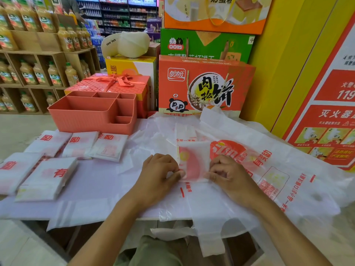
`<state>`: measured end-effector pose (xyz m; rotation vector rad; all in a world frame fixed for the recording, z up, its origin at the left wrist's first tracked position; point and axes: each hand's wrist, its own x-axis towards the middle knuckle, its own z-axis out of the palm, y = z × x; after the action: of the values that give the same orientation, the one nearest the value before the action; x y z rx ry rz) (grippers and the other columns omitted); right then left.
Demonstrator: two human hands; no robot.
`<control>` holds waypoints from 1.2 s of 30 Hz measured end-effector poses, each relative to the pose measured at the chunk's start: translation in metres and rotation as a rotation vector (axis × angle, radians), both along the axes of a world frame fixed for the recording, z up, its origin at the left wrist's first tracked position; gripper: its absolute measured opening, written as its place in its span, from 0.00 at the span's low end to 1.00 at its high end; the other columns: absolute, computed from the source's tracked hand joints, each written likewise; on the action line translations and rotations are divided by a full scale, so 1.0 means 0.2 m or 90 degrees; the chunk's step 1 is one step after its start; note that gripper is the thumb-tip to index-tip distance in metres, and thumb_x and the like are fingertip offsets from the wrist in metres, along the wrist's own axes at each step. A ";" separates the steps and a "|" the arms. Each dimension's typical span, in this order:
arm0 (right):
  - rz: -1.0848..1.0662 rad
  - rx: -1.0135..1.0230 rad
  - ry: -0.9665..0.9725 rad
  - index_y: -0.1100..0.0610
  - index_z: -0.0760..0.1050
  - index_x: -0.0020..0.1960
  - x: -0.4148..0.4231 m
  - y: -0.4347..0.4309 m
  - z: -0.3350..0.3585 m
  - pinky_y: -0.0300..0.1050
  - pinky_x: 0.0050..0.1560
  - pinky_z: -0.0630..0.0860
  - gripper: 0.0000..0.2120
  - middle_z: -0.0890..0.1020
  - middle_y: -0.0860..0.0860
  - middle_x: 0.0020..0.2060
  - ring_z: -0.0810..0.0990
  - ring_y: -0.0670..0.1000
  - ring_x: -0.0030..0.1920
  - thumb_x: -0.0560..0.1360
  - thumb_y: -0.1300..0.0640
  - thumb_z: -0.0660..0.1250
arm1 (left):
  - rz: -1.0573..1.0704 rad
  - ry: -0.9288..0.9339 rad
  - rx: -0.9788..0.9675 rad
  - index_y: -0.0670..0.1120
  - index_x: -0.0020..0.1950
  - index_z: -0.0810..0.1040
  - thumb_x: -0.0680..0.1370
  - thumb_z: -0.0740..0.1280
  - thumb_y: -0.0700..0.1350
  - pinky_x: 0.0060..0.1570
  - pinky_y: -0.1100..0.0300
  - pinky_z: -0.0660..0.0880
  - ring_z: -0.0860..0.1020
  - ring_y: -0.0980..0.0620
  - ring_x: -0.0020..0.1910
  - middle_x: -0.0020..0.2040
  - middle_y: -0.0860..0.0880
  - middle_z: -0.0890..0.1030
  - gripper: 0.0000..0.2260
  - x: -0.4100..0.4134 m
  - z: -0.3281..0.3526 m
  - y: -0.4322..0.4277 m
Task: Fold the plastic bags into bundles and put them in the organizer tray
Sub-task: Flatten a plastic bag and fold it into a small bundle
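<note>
Pinching a half-folded bag (194, 162) by its side edges, left hand (160, 170) and right hand (225, 170) work on a pale table (99, 187) in a shop. Five bundles (109, 146) lie left, tray (92, 116) far left, juice shelves (28, 73) behind. Right side: loose bags (288, 175) overhang the near edge; leftmost bundle cut off, prints blurred.

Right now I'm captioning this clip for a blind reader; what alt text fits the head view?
A person's left hand and right hand pinch the edges of a half-folded plastic bag on a table, over more bags spread flat. Five folded bundles lie to the left, in front of a coral organizer tray.
</note>
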<state>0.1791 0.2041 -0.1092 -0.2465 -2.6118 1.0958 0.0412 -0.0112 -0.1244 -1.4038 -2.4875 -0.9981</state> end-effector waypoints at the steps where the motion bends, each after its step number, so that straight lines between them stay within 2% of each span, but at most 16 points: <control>1: -0.007 0.001 0.002 0.51 0.81 0.39 0.00 0.00 0.00 0.35 0.51 0.71 0.09 0.76 0.41 0.46 0.75 0.44 0.51 0.74 0.48 0.74 | 0.010 0.011 -0.009 0.64 0.33 0.65 0.81 0.59 0.61 0.56 0.49 0.70 0.70 0.56 0.44 0.38 0.63 0.71 0.16 0.00 0.00 0.00; 5: -0.022 0.028 0.015 0.48 0.76 0.38 -0.02 -0.01 -0.01 0.36 0.49 0.69 0.11 0.74 0.42 0.44 0.73 0.43 0.50 0.72 0.48 0.77 | 0.082 0.049 -0.075 0.56 0.37 0.72 0.79 0.52 0.64 0.59 0.51 0.67 0.69 0.52 0.49 0.43 0.59 0.72 0.18 0.02 -0.02 0.03; 7: -0.027 0.032 0.018 0.47 0.76 0.40 -0.02 0.00 -0.01 0.37 0.48 0.70 0.11 0.75 0.42 0.44 0.74 0.43 0.49 0.72 0.48 0.78 | 0.119 0.076 -0.090 0.53 0.42 0.73 0.79 0.57 0.62 0.60 0.51 0.67 0.69 0.51 0.50 0.47 0.56 0.72 0.15 0.02 -0.03 0.03; 9: -0.025 -0.002 0.006 0.45 0.77 0.46 -0.03 0.01 -0.02 0.40 0.52 0.74 0.10 0.77 0.41 0.47 0.76 0.42 0.51 0.72 0.49 0.78 | 0.123 0.075 -0.067 0.54 0.53 0.72 0.80 0.63 0.59 0.63 0.52 0.67 0.69 0.51 0.54 0.54 0.56 0.72 0.10 0.02 -0.04 0.03; 11: 0.012 -0.043 -0.030 0.43 0.77 0.54 -0.03 0.01 0.01 0.42 0.59 0.76 0.13 0.79 0.40 0.52 0.77 0.40 0.55 0.73 0.51 0.77 | 0.098 0.056 -0.068 0.56 0.67 0.68 0.81 0.63 0.58 0.71 0.50 0.64 0.68 0.51 0.67 0.69 0.56 0.69 0.17 0.02 -0.04 0.03; 12: 0.042 -0.055 -0.066 0.42 0.77 0.59 -0.04 0.02 0.04 0.43 0.63 0.76 0.17 0.79 0.40 0.55 0.78 0.40 0.57 0.74 0.53 0.77 | 0.084 0.052 -0.089 0.56 0.74 0.65 0.82 0.62 0.57 0.75 0.48 0.60 0.64 0.52 0.74 0.75 0.57 0.65 0.20 0.02 -0.04 0.03; 14: 0.096 0.033 -0.163 0.39 0.70 0.69 -0.05 0.06 0.10 0.46 0.67 0.74 0.25 0.77 0.40 0.59 0.75 0.41 0.61 0.76 0.51 0.75 | 0.069 0.043 -0.141 0.57 0.80 0.59 0.84 0.57 0.56 0.79 0.45 0.52 0.56 0.55 0.80 0.81 0.57 0.59 0.23 0.02 -0.02 0.04; 17: 0.115 0.232 -0.271 0.37 0.60 0.74 -0.09 0.08 0.21 0.52 0.68 0.71 0.33 0.71 0.42 0.66 0.70 0.48 0.68 0.75 0.47 0.72 | 0.075 0.005 -0.175 0.56 0.81 0.59 0.85 0.53 0.55 0.80 0.46 0.46 0.54 0.57 0.81 0.81 0.58 0.59 0.23 0.03 0.00 0.04; 18: 0.112 0.262 -0.279 0.39 0.57 0.77 -0.11 0.07 0.23 0.53 0.72 0.68 0.35 0.68 0.44 0.72 0.67 0.50 0.73 0.75 0.48 0.71 | 0.074 -0.004 -0.176 0.55 0.81 0.60 0.85 0.52 0.55 0.80 0.47 0.46 0.54 0.57 0.81 0.81 0.58 0.59 0.23 0.03 0.01 0.04; 20: 0.107 0.316 -0.286 0.44 0.47 0.82 -0.13 0.01 0.23 0.52 0.78 0.58 0.40 0.55 0.44 0.80 0.54 0.50 0.79 0.78 0.49 0.68 | 0.071 -0.007 -0.161 0.54 0.80 0.63 0.86 0.52 0.55 0.80 0.48 0.45 0.56 0.59 0.80 0.80 0.57 0.61 0.22 0.03 0.01 0.04; 22: 0.104 0.326 -0.273 0.44 0.43 0.83 -0.15 -0.01 0.18 0.52 0.81 0.49 0.41 0.46 0.43 0.82 0.45 0.47 0.81 0.80 0.50 0.65 | 0.071 -0.013 -0.130 0.53 0.77 0.67 0.86 0.52 0.53 0.80 0.48 0.49 0.61 0.59 0.77 0.79 0.57 0.65 0.20 0.02 0.00 0.03; 25: 0.085 0.284 -0.219 0.41 0.45 0.83 -0.14 -0.01 0.08 0.54 0.81 0.45 0.38 0.41 0.38 0.81 0.39 0.43 0.80 0.80 0.51 0.61 | 0.070 -0.034 -0.087 0.52 0.69 0.74 0.83 0.52 0.49 0.76 0.45 0.59 0.69 0.55 0.72 0.75 0.55 0.69 0.19 0.00 -0.01 0.02; 28: 0.072 0.276 -0.157 0.39 0.49 0.82 -0.12 -0.02 0.05 0.50 0.81 0.47 0.34 0.47 0.36 0.81 0.44 0.42 0.81 0.81 0.48 0.61 | 0.062 -0.033 -0.074 0.52 0.68 0.74 0.81 0.58 0.43 0.76 0.47 0.59 0.68 0.53 0.73 0.76 0.53 0.68 0.17 0.01 -0.01 0.01; 31: 0.063 0.229 -0.102 0.37 0.50 0.81 -0.10 -0.03 0.05 0.51 0.79 0.58 0.36 0.55 0.36 0.80 0.55 0.43 0.79 0.80 0.46 0.66 | 0.051 -0.062 -0.036 0.50 0.68 0.74 0.77 0.64 0.37 0.71 0.52 0.68 0.73 0.51 0.69 0.72 0.53 0.74 0.20 0.01 0.01 0.00; 33: 0.056 0.195 -0.080 0.35 0.50 0.80 -0.09 -0.04 0.04 0.53 0.77 0.65 0.37 0.59 0.36 0.79 0.62 0.45 0.77 0.79 0.44 0.68 | 0.044 -0.086 0.009 0.50 0.69 0.75 0.76 0.67 0.39 0.67 0.55 0.73 0.75 0.52 0.67 0.71 0.55 0.73 0.22 0.00 0.01 -0.01; 36: 0.051 0.194 -0.076 0.32 0.47 0.79 -0.09 -0.04 0.03 0.57 0.73 0.70 0.39 0.58 0.37 0.79 0.66 0.48 0.76 0.77 0.37 0.68 | 0.033 -0.088 0.034 0.51 0.71 0.76 0.77 0.72 0.42 0.69 0.56 0.72 0.74 0.55 0.69 0.73 0.56 0.72 0.22 -0.01 0.01 -0.03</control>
<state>0.1615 0.1957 -0.1037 -0.1442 -2.8709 0.7101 0.0400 -0.0165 -0.1228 -1.2907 -2.5580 -1.1791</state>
